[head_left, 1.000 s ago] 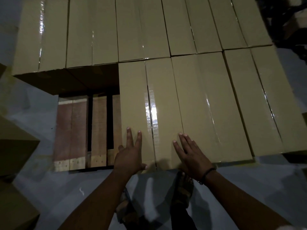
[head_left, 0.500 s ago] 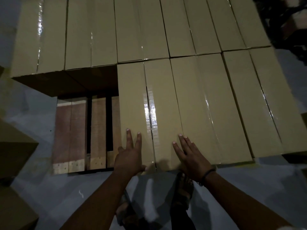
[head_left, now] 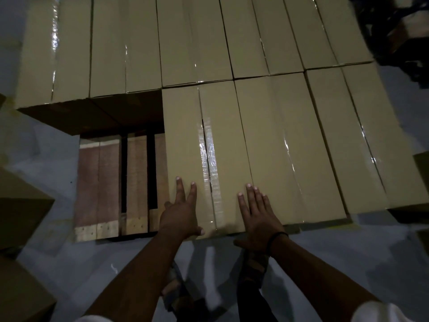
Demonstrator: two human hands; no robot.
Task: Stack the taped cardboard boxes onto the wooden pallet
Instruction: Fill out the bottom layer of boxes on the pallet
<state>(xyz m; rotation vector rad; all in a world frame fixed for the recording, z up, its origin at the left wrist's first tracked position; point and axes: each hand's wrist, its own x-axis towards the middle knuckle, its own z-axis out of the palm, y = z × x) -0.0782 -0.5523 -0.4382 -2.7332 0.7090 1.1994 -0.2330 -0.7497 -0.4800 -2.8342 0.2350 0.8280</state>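
Left hand (head_left: 181, 217) and right hand (head_left: 257, 219) flat on the near end of the taped box (head_left: 204, 140), fingers (head_left: 180, 191) straight, gripping nothing. Long axis running away, box seated in its row; bare pallet (head_left: 104, 182) just left, nearer the left hand.

Both arms are stretched forward and down from the bottom corners of the view, bare from the white sleeves (head_left: 383, 312) to the wrists. The left hand (head_left: 181, 214) is laid flat on the top of a box (head_left: 185, 135) at its near left corner, with two fingers straight and parted and the thumb stuck out to the right along the near edge. The right hand (head_left: 258, 219) is laid flat by the near right corner, fingers straight and close together, thumb spread to the left. A dark band (head_left: 276, 238) is worn on the right wrist.
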